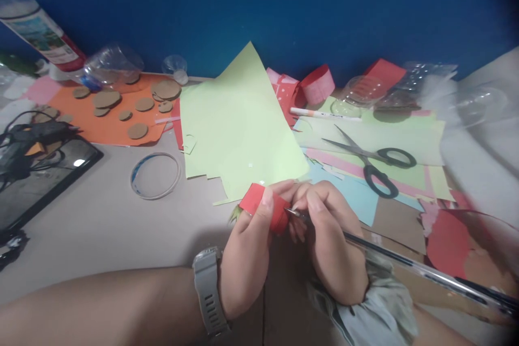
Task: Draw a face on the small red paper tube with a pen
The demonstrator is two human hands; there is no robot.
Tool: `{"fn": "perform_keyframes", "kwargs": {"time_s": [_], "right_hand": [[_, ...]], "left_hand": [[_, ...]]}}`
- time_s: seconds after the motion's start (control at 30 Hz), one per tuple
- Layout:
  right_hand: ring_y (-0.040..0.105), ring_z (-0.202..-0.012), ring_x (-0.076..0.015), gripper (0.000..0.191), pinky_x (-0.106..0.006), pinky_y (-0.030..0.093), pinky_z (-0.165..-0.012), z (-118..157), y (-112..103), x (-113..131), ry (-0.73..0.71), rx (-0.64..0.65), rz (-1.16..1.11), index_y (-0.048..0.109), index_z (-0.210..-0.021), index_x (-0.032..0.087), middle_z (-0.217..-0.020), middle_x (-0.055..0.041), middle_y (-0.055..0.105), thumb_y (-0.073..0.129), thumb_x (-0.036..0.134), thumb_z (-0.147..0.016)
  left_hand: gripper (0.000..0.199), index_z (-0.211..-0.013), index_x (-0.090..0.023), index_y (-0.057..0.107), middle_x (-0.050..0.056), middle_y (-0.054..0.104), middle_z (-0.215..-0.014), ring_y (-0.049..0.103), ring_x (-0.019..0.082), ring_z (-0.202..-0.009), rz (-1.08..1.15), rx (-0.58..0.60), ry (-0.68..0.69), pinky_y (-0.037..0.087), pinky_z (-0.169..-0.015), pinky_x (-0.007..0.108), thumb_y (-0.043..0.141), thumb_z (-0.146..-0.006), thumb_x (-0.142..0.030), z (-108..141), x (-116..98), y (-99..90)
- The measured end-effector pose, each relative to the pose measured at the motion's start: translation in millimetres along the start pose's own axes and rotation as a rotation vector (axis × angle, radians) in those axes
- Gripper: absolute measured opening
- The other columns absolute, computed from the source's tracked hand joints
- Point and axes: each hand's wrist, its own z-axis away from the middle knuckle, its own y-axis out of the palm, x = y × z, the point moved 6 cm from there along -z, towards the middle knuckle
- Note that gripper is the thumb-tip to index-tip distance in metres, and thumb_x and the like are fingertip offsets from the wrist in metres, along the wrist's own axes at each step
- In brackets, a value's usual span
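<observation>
My left hand (249, 248), with a grey watch on its wrist, pinches a folded or curled red paper piece (252, 197) between thumb and fingers. A jagged green tip (235, 214) sticks out at the piece's left end; whether it is fixed to the red paper I cannot tell. My right hand (332, 232) is closed around a clear-barrelled pen (405, 264). The pen's metal point is at the right side of the red paper, touching it or very near. Just beyond both hands lies a large light green sheet (239, 124) with notched lower edges.
Black-handled scissors (371, 159) lie on paper sheets at right, near a white marker (324, 114). A tape roll (155, 175) rests at left. Cardboard discs (106, 99) sit on orange paper (85, 127). A phone or tablet (48, 178), bottle (44, 27) and blue wall (259, 5) bound the space.
</observation>
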Motion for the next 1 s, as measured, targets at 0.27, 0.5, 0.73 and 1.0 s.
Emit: {"fn": "perform_keyframes", "kwargs": {"time_s": [0.27, 0.5, 0.73, 1.0], "right_hand": [[0.050, -0.056, -0.0169, 0.039, -0.032, 0.041, -0.051, 0.4, -1.7, 1.3, -0.008, 0.015, 0.010, 0.070, -0.088, 0.028, -0.076, 0.0027, 0.062, 0.068, 0.038, -0.126], [0.054, -0.062, -0.0184, 0.042, -0.034, 0.044, -0.058, 0.5, 0.7, 5.3, -0.064, 0.057, 0.000, 0.068, -0.086, 0.028, -0.073, 0.0030, 0.060, 0.070, 0.041, -0.126], [0.053, -0.056, -0.0168, 0.039, -0.032, 0.042, -0.051, -0.2, 1.6, 3.2, -0.023, 0.012, -0.037, 0.069, -0.087, 0.028, -0.072, 0.0043, 0.058, 0.071, 0.037, -0.125], [0.053, -0.059, -0.0178, 0.041, -0.032, 0.042, -0.054, -0.8, 1.7, 4.5, -0.063, 0.067, 0.018, 0.066, -0.086, 0.028, -0.073, 0.0032, 0.061, 0.070, 0.040, -0.125]], "left_hand": [[0.048, -0.140, -0.025, 0.089, 0.006, 0.088, -0.098, 0.078, 0.036, -0.114, -0.007, 0.026, -0.015, 0.052, -0.124, 0.058, 0.055, -0.126, -0.055, -1.0, 3.0, -1.1], [0.047, -0.133, -0.026, 0.091, 0.006, 0.089, -0.101, 0.075, 0.033, -0.108, -0.016, 0.018, -0.017, 0.053, -0.117, 0.053, 0.058, -0.125, -0.059, 1.1, 2.9, -3.2], [0.049, -0.131, -0.023, 0.091, 0.004, 0.081, -0.087, 0.071, 0.030, -0.097, 0.006, 0.031, -0.021, 0.053, -0.108, 0.049, 0.052, -0.128, -0.053, -0.9, 0.4, 0.5], [0.049, -0.117, -0.025, 0.091, 0.004, 0.077, -0.083, 0.069, 0.030, -0.092, -0.011, 0.004, -0.043, 0.052, -0.103, 0.050, 0.055, -0.125, -0.057, -0.3, 0.6, -1.3]]}}
